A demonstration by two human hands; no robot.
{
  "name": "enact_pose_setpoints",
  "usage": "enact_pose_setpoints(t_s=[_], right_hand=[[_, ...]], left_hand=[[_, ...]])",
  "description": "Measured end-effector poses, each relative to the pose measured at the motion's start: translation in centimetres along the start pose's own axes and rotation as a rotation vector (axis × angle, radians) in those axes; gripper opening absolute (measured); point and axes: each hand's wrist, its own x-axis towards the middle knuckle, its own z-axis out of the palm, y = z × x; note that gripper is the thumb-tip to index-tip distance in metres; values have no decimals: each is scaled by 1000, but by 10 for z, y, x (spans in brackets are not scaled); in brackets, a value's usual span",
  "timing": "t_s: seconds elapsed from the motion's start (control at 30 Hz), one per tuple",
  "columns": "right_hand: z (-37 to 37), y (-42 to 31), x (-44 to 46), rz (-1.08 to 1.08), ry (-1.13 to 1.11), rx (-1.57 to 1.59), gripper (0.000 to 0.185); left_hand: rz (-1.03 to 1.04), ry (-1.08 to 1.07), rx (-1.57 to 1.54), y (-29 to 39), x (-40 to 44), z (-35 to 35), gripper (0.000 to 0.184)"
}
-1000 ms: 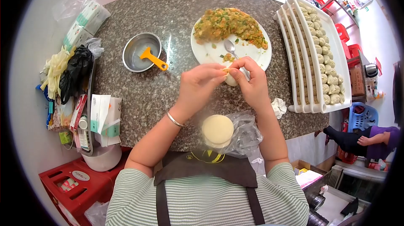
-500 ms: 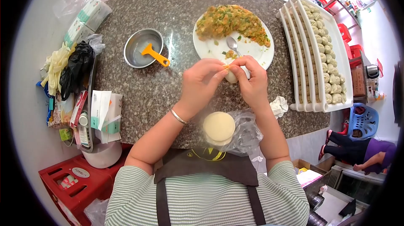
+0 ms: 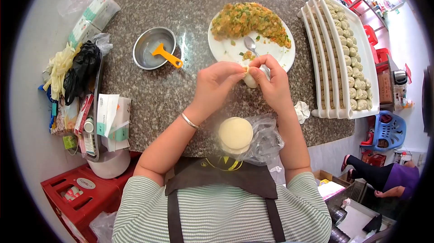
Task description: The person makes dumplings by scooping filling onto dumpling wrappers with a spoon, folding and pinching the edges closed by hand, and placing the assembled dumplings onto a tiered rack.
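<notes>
Between my two hands is a small filled dumpling (image 3: 250, 80), its pale wrapper bulging below my fingertips. My left hand (image 3: 220, 81) pinches the top edge of the wrapper from the left. From the right, my right hand (image 3: 272, 81) presses its thumb and fingers on the same edge; a bit of yellowish filling shows there. Just beyond my hands, a white plate (image 3: 220, 53) bears a heap of chopped vegetable filling (image 3: 248, 20) and a metal spoon (image 3: 250, 44). Closer to my apron lies a stack of round dough wrappers (image 3: 235, 133) on a clear plastic bag (image 3: 266, 140).
A steel bowl (image 3: 143, 46) with an orange-handled scraper (image 3: 168, 56) stands left. Stacked white trays (image 3: 368, 69) of dumplings (image 3: 355, 80) stand right, near a crumpled tissue (image 3: 302, 112). Tissue packs and bags crowd the left edge. A person in purple (image 3: 398, 180) is at far right.
My fingers have shifted slightly along the wrapper's top edge, still pinching the dumpling. The person at far right has moved a little lower in the view.
</notes>
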Motion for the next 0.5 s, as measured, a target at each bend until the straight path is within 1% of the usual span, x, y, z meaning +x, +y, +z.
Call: enact_pose_setpoints(t_s=[0.03,0.07,0.1,0.17,0.2,0.3,0.4,0.47,0.5], right_hand=[[0,1,0,2,-2,0,13],[1,3,1,-48,-2,-17,13],[2,4,1,-98,-2,-33,14],[5,3,-1,-58,27,-30,12],[6,2,-2,-19,57,-27,12],[9,-3,-3,2,71,4,11],[8,-3,-3,-58,42,-47,11],[8,-2,-4,-48,58,-43,11],[8,-1,-4,-39,75,-40,11]], left_hand=[[41,-5,18,0,0,1,12],[83,-10,37,0,0,1,11],[82,-9,37,1,-1,1,11],[-11,11,21,5,-2,3,10],[-12,10,21,5,-2,4,10],[3,73,-13,5,-1,5,8],[40,49,76,3,-1,2,8],[123,38,190,6,-1,3,7],[123,39,189,6,-1,4,7]])
